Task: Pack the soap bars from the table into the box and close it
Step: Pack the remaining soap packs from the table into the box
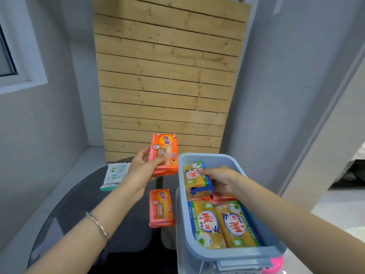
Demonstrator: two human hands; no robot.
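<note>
The dark round table carries the open blue box, just right of the left fingers. Two yellow soap bars lie flat inside it, nearer the person than the right fingers. The left hand clamps an orange soap bar between fingers and thumb, clear of the table. The right hand grasps a tilted yellow bar inside the box. A second orange bar lies on the table below the left fingers. A white-green pack lies left of them.

Top of pale-blue plastic box open — yellow wrapped soap bars fill near end — right hand blocks middle.
</note>
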